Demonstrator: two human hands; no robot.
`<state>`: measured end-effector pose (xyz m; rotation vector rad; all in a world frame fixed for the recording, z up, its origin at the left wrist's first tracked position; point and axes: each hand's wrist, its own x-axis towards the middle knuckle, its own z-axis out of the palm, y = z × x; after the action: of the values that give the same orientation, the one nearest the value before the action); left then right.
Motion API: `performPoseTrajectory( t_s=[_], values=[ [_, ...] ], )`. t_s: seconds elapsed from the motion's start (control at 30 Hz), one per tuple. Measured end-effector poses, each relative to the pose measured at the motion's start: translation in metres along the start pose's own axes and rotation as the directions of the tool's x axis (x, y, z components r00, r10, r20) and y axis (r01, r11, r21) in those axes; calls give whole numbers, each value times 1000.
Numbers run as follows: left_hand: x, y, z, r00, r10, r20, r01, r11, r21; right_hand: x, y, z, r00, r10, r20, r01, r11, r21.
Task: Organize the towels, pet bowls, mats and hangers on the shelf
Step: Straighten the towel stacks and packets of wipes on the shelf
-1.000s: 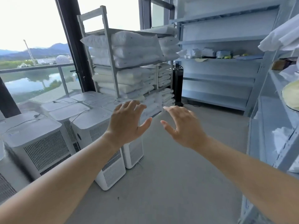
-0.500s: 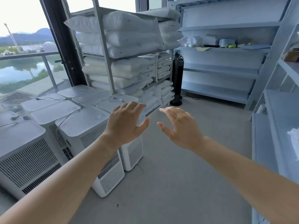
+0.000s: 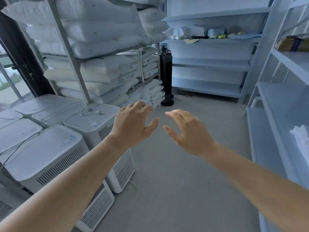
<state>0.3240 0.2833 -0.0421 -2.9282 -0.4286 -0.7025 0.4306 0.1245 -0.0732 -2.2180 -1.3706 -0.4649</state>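
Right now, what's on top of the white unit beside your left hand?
A loose white power cord with its plug and a small label lie on its lid. The left hand hides the lid's right edge.

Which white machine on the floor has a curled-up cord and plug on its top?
The machine just behind the left hand, nearest the pillow rack. Its cord lies looped with the plug showing; on the others, cords only trail across.

White folded towels (image 3: 301, 139) on right-hand shelf (image 3: 282, 104)
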Motion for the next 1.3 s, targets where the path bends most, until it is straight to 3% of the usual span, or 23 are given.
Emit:
performPoseTrajectory(
  t_s=[0.43,0.87,1.1,1.3],
  values=[
    [267,30,123,997,80,6,-79,995,-64,161,224,18,992,120,-49,-120,993,7],
    [467,-48,239,998,54,-39,-56,996,-72,353,350,110,998,62,-20,-62,998,-4],
    [620,-95,282,988,131,-87,-137,988,-67,480,428,136,987,117,-108,-123,991,-50],
    [702,-110,332,985,149,-92,-159,981,-111,548,483,167,982,158,-106,-164,985,-50]
  ],
)
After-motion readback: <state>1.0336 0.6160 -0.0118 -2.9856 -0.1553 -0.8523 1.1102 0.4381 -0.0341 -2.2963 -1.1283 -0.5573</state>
